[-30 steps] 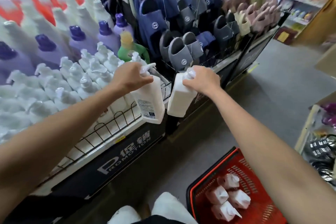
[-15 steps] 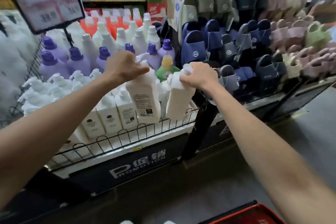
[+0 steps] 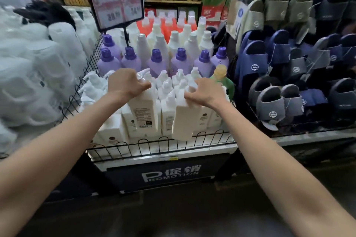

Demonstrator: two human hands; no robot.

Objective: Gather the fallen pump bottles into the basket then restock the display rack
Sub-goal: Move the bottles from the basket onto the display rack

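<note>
— Now, starting at the left edge of the display rack (image 3: 212, 149): what does the left hand (image 3: 128, 83) carry?

— Its fingers are curled round the neck of one white pump bottle, the left bottle (image 3: 143, 113). This hangs directly below the hand with its long axis upright, over the front row and just behind the front rail (image 3: 146, 143).

— And the right hand (image 3: 207, 92)?

— It grasps the right bottle (image 3: 183, 121) by its top. The body hangs below and slightly left of the hand, a little tilted, with its base level with the front rail, towards the rack's front right corner.

— Which relation governs the placing?

— Probably the vertical one. Each bottle lies beneath its own hand, so each must descend base-first. The right bottle appears lower and nearer the rail. The stocked bottles (image 3: 169, 109) hide the shelf, so I cannot tell whether a free slot lies under either.

— The basket?

— Not in view.
</note>
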